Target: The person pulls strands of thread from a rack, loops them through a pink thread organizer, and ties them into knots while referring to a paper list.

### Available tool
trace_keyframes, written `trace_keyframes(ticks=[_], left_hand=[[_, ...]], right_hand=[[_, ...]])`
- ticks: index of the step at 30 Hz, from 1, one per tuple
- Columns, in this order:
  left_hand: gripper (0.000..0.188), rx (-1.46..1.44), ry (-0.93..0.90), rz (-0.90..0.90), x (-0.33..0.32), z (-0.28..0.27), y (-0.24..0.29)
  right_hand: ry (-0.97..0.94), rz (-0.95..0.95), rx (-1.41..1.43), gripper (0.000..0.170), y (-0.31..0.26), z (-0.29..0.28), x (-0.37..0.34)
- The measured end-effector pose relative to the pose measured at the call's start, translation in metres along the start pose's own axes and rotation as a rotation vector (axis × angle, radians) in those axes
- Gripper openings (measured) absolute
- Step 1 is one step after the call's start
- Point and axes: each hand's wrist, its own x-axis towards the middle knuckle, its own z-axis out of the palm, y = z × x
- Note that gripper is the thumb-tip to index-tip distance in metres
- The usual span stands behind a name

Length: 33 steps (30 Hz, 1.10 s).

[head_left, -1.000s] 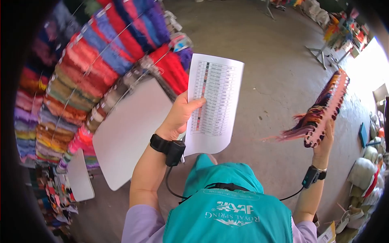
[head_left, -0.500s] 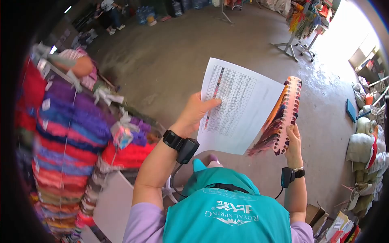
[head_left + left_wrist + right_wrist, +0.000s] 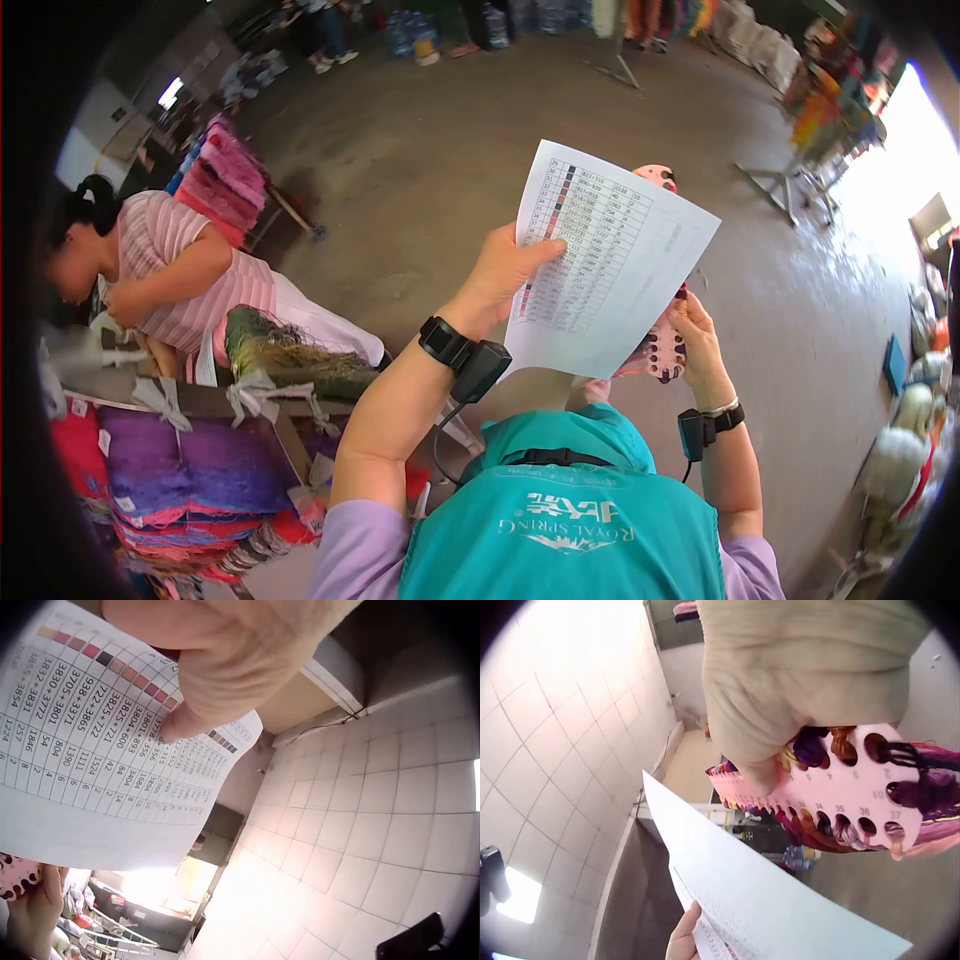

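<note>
My left hand [image 3: 507, 272] pinches the left edge of a printed sheet [image 3: 610, 260], its thumb lying on a chart of colour swatches and numbers. In the left wrist view that thumb rests across the rows of the sheet [image 3: 97, 802]. My right hand [image 3: 700, 345] grips a pink card [image 3: 665, 350] partly hidden behind the sheet. In the right wrist view the pink card [image 3: 840, 795] has numbered holes along both edges, threaded with purple, orange and dark red strands, and my right thumb presses on its face.
A person in a striped top [image 3: 190, 265] bends at the left beside a rack of hanging yarn bundles [image 3: 190, 460]. Concrete floor [image 3: 450, 150] stretches ahead. A metal stand [image 3: 785, 185] with coloured yarn is at the upper right; white bundles [image 3: 890, 450] line the right side.
The view has swung left, bringing the person in the striped top into sight. The sheet and the pink card have come together, and the sheet now covers much of the card.
</note>
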Motion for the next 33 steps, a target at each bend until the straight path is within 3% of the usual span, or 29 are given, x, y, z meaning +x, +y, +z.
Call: trace_keyframes(ticks=[3, 9, 10, 14, 16, 17, 20, 26, 33], left_hand=[[0.037, -0.011, 0.104, 0.006, 0.042, -0.036, 0.023], [0.036, -0.103, 0.368, 0.113, 0.118, -0.116, 0.071], [0.035, -0.107, 0.369, 0.130, 0.106, -0.144, 0.063], [0.036, -0.207, 0.506, 0.158, 0.145, -0.209, 0.090], [0.036, -0.236, 0.517, 0.185, 0.161, -0.241, 0.101], [0.036, -0.234, 0.448, 0.202, 0.155, -0.255, 0.098], [0.035, -0.170, 0.529, 0.167, 0.178, -0.318, 0.129], [0.035, -0.181, 0.500, 0.232, 0.233, -0.406, 0.177], [0.034, -0.233, 0.570, 0.229, 0.256, -0.523, 0.238]], right_hand=[[-0.157, 0.041, -0.025, 0.038, -0.004, 0.032, 0.081], [-0.409, 0.152, -0.080, 0.032, -0.037, 0.100, 0.243], [-0.392, 0.141, -0.099, 0.032, -0.021, 0.123, 0.236], [-0.450, 0.225, -0.131, 0.031, -0.021, 0.186, 0.328], [-0.482, 0.251, -0.151, 0.031, -0.009, 0.209, 0.371], [-0.446, 0.210, -0.170, 0.031, 0.002, 0.211, 0.357], [-0.459, 0.200, -0.186, 0.032, 0.028, 0.263, 0.414], [-0.464, 0.169, -0.225, 0.032, 0.041, 0.331, 0.507], [-0.496, 0.179, -0.298, 0.025, 0.055, 0.464, 0.585]])
